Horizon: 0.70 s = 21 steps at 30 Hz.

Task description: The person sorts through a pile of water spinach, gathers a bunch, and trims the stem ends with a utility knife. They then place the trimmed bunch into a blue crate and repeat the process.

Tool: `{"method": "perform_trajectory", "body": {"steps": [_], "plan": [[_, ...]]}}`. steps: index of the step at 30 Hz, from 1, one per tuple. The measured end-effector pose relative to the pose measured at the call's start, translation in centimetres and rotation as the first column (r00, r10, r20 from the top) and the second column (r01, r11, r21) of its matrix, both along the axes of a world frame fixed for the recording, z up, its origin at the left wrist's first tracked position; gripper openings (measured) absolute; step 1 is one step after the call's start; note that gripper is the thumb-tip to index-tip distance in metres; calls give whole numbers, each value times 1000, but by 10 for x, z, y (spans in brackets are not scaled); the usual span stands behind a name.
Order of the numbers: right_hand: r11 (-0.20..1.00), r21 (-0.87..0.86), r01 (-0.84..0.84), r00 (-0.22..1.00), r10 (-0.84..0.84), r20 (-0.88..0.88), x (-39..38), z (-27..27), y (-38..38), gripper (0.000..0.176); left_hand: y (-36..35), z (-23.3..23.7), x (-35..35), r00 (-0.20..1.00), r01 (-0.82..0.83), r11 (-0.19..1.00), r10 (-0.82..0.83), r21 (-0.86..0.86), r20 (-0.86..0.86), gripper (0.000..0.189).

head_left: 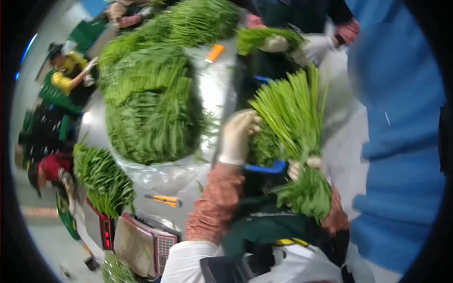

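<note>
My right hand, in a pale glove, grips a large bunch of leafy green vegetables. The bunch's pale stems fan upward, and its leaves hang below my fingers. To the left of the stems is my left hand, also gloved, raised with its fingers curled in. Whether anything lies inside those fingers is hidden. Below and between the hands, more greens sit by a blue edge or handle.
A big heap of greens covers plastic on the metal table. An orange-handled cutter and another orange tool lie there. Two scales stand lower left. Opposite, a co-worker's gloved hands hold greens. Blue sheeting hangs right.
</note>
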State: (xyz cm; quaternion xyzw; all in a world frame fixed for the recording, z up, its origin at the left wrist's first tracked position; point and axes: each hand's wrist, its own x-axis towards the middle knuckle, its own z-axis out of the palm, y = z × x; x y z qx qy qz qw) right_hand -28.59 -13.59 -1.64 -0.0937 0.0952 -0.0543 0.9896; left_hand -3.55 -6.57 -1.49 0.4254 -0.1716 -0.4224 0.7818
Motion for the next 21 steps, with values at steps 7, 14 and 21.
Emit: {"method": "perform_trajectory", "body": {"steps": [7, 14, 21], "plan": [[997, 49, 60, 998, -61, 21, -11, 1, -12, 35, 11, -7, -3, 998, -52, 998, 53, 21, -47, 24], [997, 4, 80, 984, -78, -157, -9, -11, 4, 30, 29, 42, -20, 947, -63, 992, 25, 109, 322, 18], [929, -366, -49, 912, -107, -395, 6, 0, 20, 34, 43, 32, -19, 624, -92, 989, -33, 115, 781, 34]]}}
